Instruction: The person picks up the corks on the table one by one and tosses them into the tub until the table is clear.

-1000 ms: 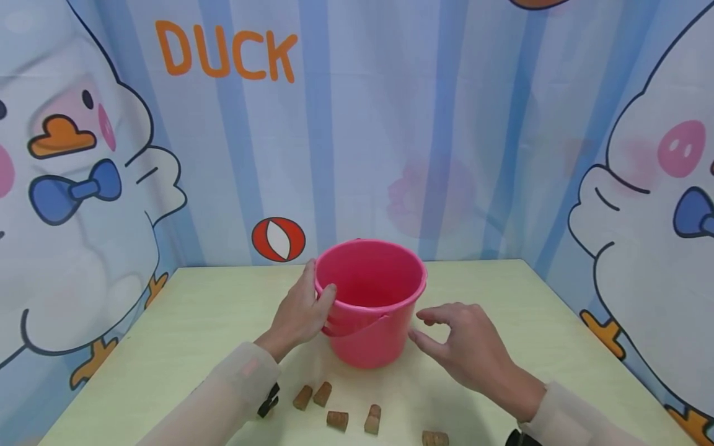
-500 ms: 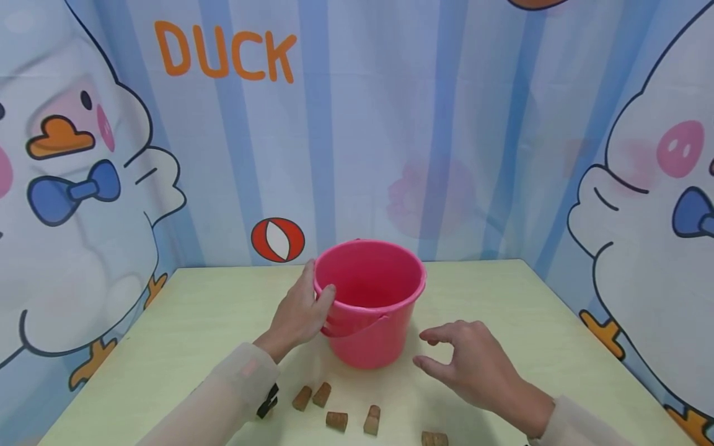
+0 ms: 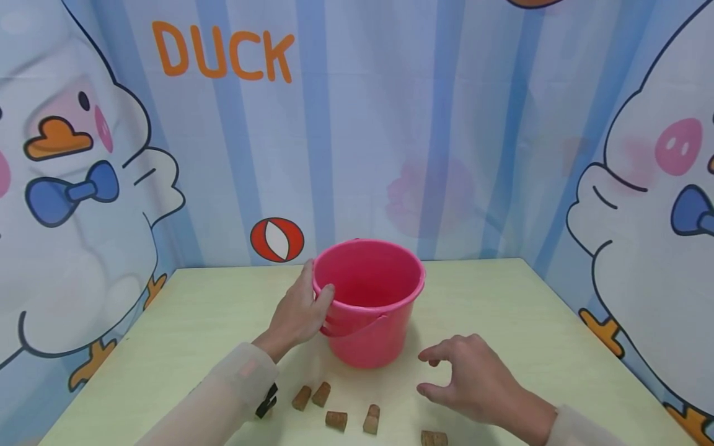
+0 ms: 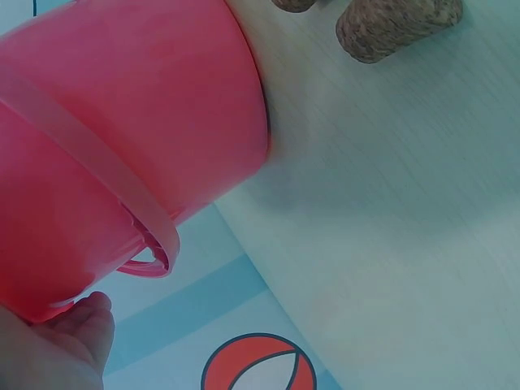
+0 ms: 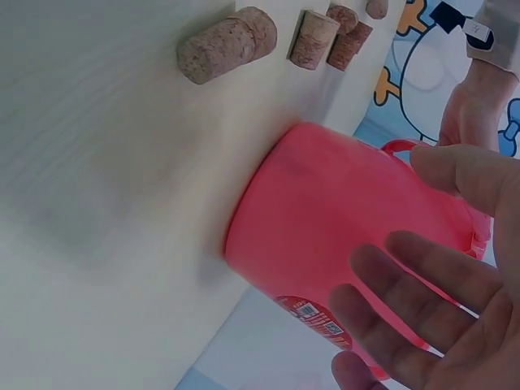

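A pink plastic bucket [image 3: 365, 337] stands upright on the pale table, its handle hanging down the near side. My left hand [image 3: 295, 313] grips the rim on the left, thumb over the edge; in the left wrist view its fingers [image 4: 89, 321] curl at the rim. To the right of the bucket my right hand [image 3: 474, 378] hovers with thumb and fingers spread and nothing between them. Several corks lie in front of the bucket, among them one cork [image 3: 336, 420] near the middle and another cork [image 3: 434, 438] close to the front edge, nearest my right hand.
Behind the table [image 3: 223, 297] hangs a striped blue curtain [image 3: 368, 124] printed with ducks and the word DUCK. The same printed cloth rises along both sides. A sticker [image 5: 313, 317] is on the bucket's side in the right wrist view.
My right hand has moved down, toward the near side of the table and away from the bucket's wall. The left hand, bucket and corks stay where they were.
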`<act>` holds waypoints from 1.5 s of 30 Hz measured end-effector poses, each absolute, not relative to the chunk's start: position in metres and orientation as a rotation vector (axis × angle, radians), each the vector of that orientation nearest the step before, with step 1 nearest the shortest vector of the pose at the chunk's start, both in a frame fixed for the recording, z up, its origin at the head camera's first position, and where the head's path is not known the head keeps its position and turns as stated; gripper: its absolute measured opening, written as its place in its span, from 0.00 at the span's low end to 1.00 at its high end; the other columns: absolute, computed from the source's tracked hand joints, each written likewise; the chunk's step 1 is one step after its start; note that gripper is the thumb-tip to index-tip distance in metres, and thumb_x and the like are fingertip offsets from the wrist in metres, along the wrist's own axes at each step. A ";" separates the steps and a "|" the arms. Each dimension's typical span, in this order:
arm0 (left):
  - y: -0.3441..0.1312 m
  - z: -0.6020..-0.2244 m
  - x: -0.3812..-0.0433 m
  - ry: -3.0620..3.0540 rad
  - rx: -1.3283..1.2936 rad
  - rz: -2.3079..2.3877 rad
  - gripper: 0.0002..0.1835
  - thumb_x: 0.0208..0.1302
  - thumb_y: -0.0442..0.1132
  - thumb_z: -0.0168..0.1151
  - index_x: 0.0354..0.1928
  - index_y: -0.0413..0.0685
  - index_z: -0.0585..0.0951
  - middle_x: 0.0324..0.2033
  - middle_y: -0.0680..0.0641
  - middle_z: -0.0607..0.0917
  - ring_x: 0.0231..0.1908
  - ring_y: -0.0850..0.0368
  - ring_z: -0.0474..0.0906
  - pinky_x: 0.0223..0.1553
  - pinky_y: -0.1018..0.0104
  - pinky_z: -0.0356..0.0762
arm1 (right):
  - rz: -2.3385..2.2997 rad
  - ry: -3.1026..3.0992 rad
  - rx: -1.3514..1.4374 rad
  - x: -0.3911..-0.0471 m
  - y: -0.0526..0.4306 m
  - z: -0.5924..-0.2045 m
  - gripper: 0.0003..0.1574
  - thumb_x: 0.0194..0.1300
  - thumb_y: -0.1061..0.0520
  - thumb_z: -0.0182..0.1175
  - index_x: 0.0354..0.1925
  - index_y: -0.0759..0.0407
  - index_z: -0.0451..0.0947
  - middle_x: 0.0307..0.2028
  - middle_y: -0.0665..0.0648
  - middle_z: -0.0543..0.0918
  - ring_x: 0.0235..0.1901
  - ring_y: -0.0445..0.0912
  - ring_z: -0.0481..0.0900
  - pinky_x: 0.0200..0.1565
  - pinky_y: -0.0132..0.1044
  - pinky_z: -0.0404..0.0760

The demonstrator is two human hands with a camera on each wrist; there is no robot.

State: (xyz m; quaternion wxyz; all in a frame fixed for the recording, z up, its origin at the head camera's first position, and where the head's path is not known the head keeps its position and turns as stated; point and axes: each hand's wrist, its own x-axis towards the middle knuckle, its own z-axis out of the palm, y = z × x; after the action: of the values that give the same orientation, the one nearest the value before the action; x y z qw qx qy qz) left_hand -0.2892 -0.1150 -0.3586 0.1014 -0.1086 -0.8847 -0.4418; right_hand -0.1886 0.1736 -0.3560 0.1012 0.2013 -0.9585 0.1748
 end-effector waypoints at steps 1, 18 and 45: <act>-0.115 -0.359 -0.289 -2.613 -0.320 -1.305 0.47 0.69 0.48 0.64 0.81 0.55 0.48 0.71 0.48 0.68 0.65 0.46 0.70 0.45 0.52 0.87 | 0.516 -2.843 0.597 -0.188 0.174 -0.357 0.21 0.47 0.45 0.82 0.41 0.47 0.91 0.30 0.36 0.84 0.35 0.39 0.78 0.44 0.46 0.79; -0.113 -0.358 -0.290 -2.607 -0.315 -1.297 0.44 0.69 0.48 0.64 0.80 0.55 0.52 0.68 0.49 0.71 0.62 0.47 0.72 0.43 0.54 0.88 | 0.541 -3.023 0.787 -0.185 0.181 -0.374 0.25 0.47 0.43 0.82 0.43 0.49 0.91 0.32 0.38 0.86 0.37 0.43 0.79 0.39 0.40 0.80; -0.115 -0.358 -0.290 -2.609 -0.327 -1.289 0.45 0.69 0.48 0.64 0.81 0.54 0.50 0.70 0.48 0.69 0.64 0.46 0.71 0.45 0.53 0.87 | 0.741 -3.181 0.958 -0.183 0.183 -0.401 0.07 0.56 0.51 0.78 0.35 0.47 0.91 0.24 0.36 0.82 0.25 0.34 0.74 0.33 0.30 0.79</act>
State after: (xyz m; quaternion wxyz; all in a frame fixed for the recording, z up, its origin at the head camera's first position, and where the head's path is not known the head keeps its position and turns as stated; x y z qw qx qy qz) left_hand -0.2897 -0.1150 -0.3581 0.1061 -0.1111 -0.8859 -0.4377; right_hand -0.1834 0.1828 -0.4007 -0.1307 0.2791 -0.9265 0.2157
